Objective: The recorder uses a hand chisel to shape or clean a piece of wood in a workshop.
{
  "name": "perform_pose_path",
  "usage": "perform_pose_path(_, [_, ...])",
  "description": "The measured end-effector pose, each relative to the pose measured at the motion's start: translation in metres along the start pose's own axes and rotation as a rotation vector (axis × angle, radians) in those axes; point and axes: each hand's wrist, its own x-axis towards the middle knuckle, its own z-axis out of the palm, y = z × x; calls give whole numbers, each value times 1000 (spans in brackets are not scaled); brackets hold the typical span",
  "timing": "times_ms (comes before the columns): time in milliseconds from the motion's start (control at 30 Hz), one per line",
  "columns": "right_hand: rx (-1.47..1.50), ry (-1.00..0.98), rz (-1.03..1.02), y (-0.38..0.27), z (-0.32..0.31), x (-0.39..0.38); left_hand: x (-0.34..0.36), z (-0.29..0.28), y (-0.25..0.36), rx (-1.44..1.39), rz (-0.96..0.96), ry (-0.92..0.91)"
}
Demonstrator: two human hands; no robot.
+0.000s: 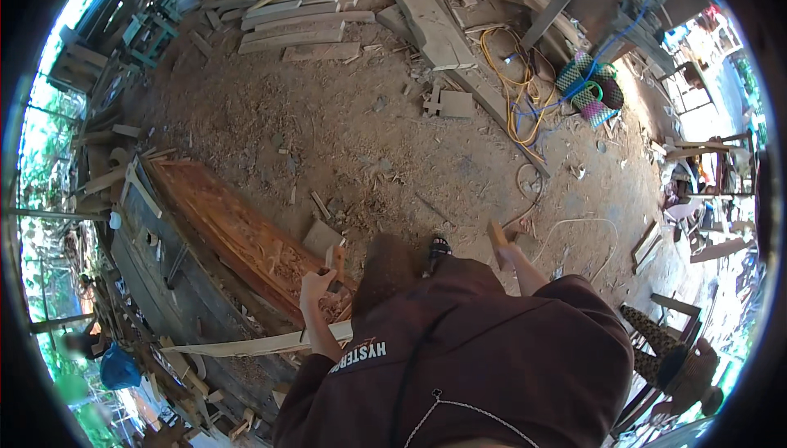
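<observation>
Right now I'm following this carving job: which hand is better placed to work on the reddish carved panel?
The left hand, probably. It grips a tool right at the edge of the carved panel. The right hand holds a wooden piece out over the dirt ground, well away from the panel.

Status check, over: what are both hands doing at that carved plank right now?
Left hand gripping a small tool on the carved reddish plank. Right hand out to the side, holding a wooden mallet. Pale board lies across the near end.
</observation>
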Motion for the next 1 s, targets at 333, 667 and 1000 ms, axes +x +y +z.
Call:
perform_pose_path(333, [202,28,-52,-260,-35,100,220,-4,6,-29,-139,-164])
perform_pose_path(667, [-112,-57,-5,-372,-45,121,422,-159,194,79,-21,-196])
perform_pose_path(1000, [-40,-131,17,-559,-112,262,633,-239,401,43,-64,-154])
